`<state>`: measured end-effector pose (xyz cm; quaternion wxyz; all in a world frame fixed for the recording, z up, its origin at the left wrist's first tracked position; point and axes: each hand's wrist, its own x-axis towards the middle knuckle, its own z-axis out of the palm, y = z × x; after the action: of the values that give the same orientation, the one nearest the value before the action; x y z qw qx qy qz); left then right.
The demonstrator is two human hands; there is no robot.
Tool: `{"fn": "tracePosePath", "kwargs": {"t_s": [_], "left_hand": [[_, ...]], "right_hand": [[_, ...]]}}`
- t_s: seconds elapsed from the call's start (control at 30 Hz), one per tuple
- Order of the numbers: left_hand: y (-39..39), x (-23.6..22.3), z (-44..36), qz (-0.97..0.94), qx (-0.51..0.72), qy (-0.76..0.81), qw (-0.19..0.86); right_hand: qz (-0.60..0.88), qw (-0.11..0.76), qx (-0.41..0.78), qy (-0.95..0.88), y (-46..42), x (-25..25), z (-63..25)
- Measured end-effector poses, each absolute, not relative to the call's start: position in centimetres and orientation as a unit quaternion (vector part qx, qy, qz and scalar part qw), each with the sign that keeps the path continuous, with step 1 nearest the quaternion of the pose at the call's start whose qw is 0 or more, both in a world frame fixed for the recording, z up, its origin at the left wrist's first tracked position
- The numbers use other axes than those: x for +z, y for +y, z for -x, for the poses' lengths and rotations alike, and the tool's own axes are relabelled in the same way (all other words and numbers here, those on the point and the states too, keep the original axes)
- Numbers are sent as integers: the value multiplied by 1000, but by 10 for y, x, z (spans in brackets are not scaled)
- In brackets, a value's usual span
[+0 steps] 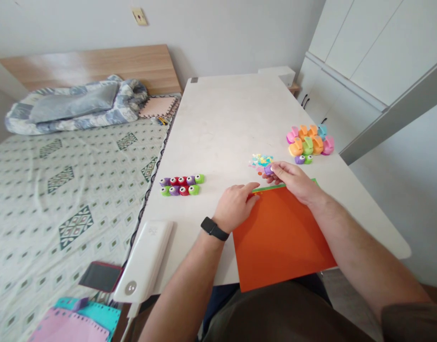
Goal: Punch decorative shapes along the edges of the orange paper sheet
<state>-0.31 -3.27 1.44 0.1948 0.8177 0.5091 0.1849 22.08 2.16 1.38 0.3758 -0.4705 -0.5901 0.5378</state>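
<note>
My right hand (292, 179) is closed around a small purple paper punch (268, 169) with a white button, just beyond the far edge of an orange sheet (282, 237). My left hand (236, 205) grips the sheet's far left corner, its thumb on top and the index finger stretched past the edge. A green strip (275, 187) shows along that far edge, with small yellow bits near the thumb. The sheet's near end hangs over the table edge. Beyond the punch lies a scatter of blue, yellow and pink paper cut-outs (263, 160).
Two rows of small purple, red and green punches (182, 185) stand at left on the white table (221, 118). At right are several larger coloured punches (309, 142) with two small ones in front. A white power bank (147, 256) lies at the left edge, beside a bed (61, 175).
</note>
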Motion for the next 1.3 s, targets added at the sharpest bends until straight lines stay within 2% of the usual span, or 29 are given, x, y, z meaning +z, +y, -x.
{"fn": "tracePosePath", "kwargs": {"t_s": [0.27,1.3], "left_hand": [[-31,19,-7,-853,118,496,113],[-27,7,-9,-832,148,514,149]], "right_hand": [[466,370,560,-577,20,14,-219],[478,373,562,-563,19,17,-216]]}}
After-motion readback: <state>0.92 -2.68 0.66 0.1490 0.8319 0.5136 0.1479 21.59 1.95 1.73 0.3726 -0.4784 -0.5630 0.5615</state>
